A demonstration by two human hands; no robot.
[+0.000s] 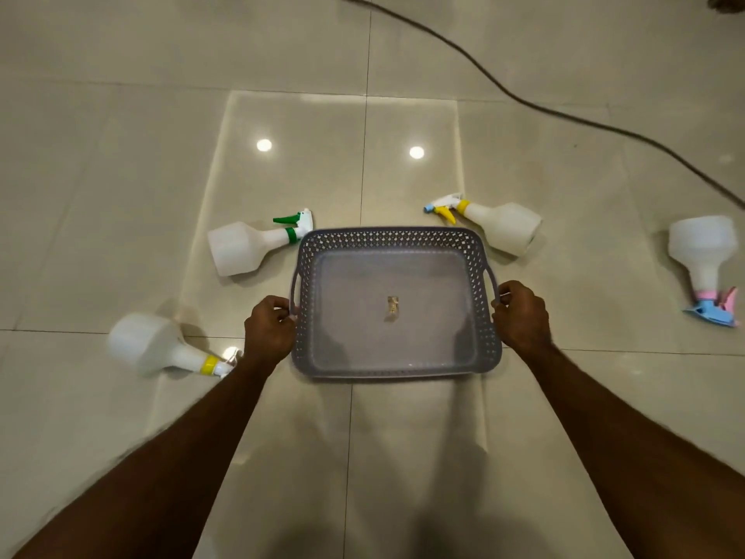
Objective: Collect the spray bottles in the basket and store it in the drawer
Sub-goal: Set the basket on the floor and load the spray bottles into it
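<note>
A grey perforated basket (387, 240) sits low over the tiled floor in the middle, with only a small sticker inside it. My left hand (269, 332) grips its left handle and my right hand (521, 318) grips its right handle. Several white spray bottles lie on their sides around it: one with a green trigger (246, 246) at the basket's far left corner, one with a yellow trigger (502, 227) at its far right corner, one with a yellow collar (153, 344) to the left of my left hand, and one with a pink and blue head (703, 252) far right.
A dark cable (536, 104) curves across the floor from the top middle to the right edge. The glossy beige tiles (121, 175) reflect ceiling lights. No drawer shows in view.
</note>
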